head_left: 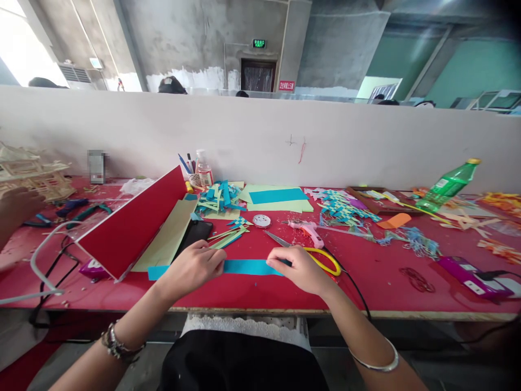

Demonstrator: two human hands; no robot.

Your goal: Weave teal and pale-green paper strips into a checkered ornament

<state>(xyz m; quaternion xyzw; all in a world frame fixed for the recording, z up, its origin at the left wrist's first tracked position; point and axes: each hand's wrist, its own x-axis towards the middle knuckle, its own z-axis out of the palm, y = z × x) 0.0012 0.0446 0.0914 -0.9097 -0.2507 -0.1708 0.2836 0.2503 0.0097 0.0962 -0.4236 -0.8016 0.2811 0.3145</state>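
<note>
Pressing: both hands flat-pinch a blue paper strip (246, 266) on the red table (366, 288).
Far left: another person's hand (16, 209) beside a wooden model (30, 171); pliers (87, 210) lie near it.
Red board (132, 222): tilted, leaning over pale green sheets (171, 236) and a black phone (195, 232).
Left hand (194, 267): fingers curled down, gripping the strip near its left part; strip end sticks out left of the hand; bracelet on wrist.
Blue paper strip: lies flat along the table's near edge, stretched between the two hands.
Right hand (299, 267): fingertips closed, pinching the strip's right end; bangle on wrist.
Scissors (309, 251): yellow handles, just behind right hand, touching or nearly so, cannot tell.
Middle back: paper scrap pile (220, 198), tape roll (261, 220), green sheet with blue sheet on top (279, 196), small bottle (203, 169).
Glue gun (308, 231): pink, behind scissors.
Right: woven paper bits (344, 206), orange piece (394, 221), green bottle (448, 185) lying tilted, purple device (468, 274).
</note>
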